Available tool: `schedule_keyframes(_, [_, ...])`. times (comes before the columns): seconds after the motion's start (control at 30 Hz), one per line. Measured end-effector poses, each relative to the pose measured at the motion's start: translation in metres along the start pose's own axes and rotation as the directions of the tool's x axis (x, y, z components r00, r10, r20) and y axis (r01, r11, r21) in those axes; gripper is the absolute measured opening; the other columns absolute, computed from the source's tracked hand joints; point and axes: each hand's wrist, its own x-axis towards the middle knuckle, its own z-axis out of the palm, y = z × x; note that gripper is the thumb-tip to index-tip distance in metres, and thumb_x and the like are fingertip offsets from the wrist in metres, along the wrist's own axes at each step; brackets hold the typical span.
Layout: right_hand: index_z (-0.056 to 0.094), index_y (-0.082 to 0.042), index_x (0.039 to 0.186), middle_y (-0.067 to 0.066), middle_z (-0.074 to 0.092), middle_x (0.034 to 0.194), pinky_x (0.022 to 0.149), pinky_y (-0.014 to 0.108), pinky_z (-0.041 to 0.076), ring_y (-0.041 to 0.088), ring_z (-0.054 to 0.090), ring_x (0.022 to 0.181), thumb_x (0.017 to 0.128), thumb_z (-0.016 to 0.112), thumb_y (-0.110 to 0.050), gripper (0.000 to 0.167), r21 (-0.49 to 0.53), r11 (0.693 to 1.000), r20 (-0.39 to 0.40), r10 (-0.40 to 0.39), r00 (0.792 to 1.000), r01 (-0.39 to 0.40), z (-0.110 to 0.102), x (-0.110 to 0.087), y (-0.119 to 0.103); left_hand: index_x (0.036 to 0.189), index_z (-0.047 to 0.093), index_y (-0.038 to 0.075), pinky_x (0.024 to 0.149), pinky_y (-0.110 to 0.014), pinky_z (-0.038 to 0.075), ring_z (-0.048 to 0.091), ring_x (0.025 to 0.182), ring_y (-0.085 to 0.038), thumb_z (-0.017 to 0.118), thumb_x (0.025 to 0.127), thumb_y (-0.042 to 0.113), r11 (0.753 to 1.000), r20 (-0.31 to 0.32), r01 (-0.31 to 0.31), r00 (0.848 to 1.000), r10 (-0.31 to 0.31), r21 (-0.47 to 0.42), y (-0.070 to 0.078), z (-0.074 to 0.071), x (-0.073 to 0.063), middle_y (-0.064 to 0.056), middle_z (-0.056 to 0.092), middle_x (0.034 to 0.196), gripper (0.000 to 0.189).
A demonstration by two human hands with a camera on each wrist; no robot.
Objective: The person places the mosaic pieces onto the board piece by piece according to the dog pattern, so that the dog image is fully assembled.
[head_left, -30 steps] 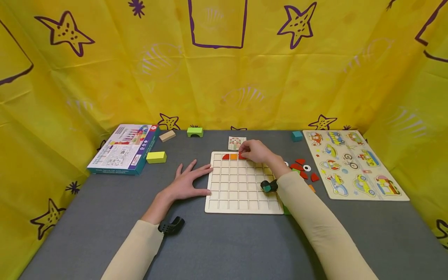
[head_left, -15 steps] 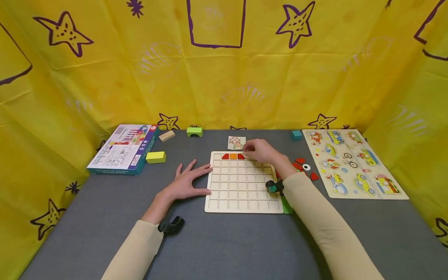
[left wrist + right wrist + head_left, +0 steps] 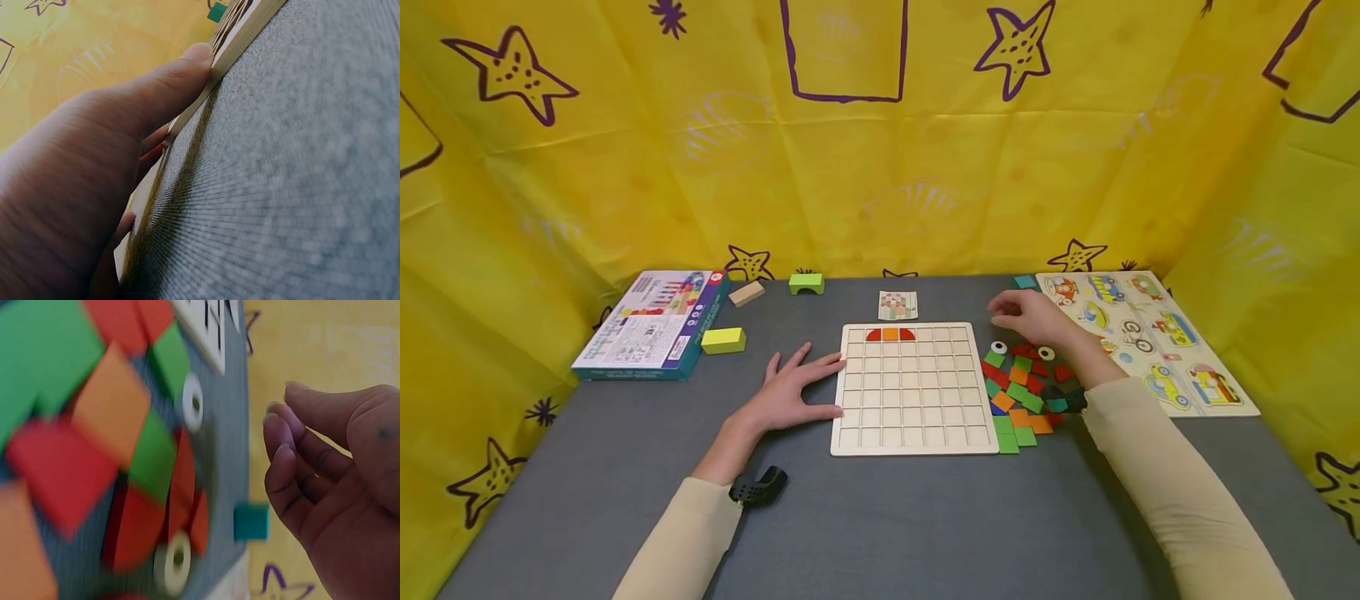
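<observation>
filling the pale wooden grid board (image 3: 910,397) seems barely begun: its far row holds an orange square tile (image 3: 890,334) between two curved red tiles (image 3: 873,336). the left hand (image 3: 786,398), fingers straight, touches the board's left edge; the right hand (image 3: 1037,321), loosely curled, empty, hovers near loose coloured flat tiles (image 3: 1018,376) by the right edge. next probably calls for pinching one.

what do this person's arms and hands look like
The left sleeve and right sleeve are plain beige. The left wristband and right wristband are black, the right one with a teal patch. The left hand and right hand wear no gloves.
</observation>
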Motion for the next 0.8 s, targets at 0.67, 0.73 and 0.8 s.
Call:
schedule_keyframes(0.67, [0.067,0.009,0.114,0.02,0.069,0.105,0.086,0.052,0.05,0.035,0.062,0.094,0.096,0.069,-0.007,0.024,-0.104,0.994,0.076,0.049,0.996,-0.041,-0.019,-0.028,0.041,0.154,0.046,0.024,0.108,-0.072,-0.011,0.007,0.152,-0.041,0.073,0.084,0.062,1.0,0.019,0.008,1.0,-0.008,-0.022,0.001,-0.001,0.0,0.003,0.038,0.16,0.084])
schedule_keyframes(0.73, [0.067,0.01,0.114,0.021,0.069,0.104,0.087,0.052,0.05,0.035,0.062,0.093,0.096,0.069,-0.007,0.025,-0.121,0.992,0.085,0.055,0.995,-0.044,-0.019,-0.028,0.041,0.154,0.045,0.024,0.108,-0.072,-0.012,0.006,0.152,-0.041,0.072,0.085,0.062,1.0,0.026,0.013,1.0,-0.013,-0.025,0.001,-0.001,0.0,0.004,0.037,0.16,0.084])
schedule_keyframes(0.8, [0.067,0.009,0.112,0.019,0.069,0.102,0.086,0.051,0.05,0.033,0.061,0.091,0.095,0.07,-0.007,0.023,-0.137,0.989,0.093,0.066,0.993,-0.053,-0.019,-0.027,0.04,0.155,0.045,0.024,0.108,-0.071,-0.012,0.006,0.152,-0.04,0.073,0.085,0.061,0.999,0.029,0.015,0.999,-0.014,-0.028,0.001,-0.002,0.0,0.004,0.037,0.16,0.084])
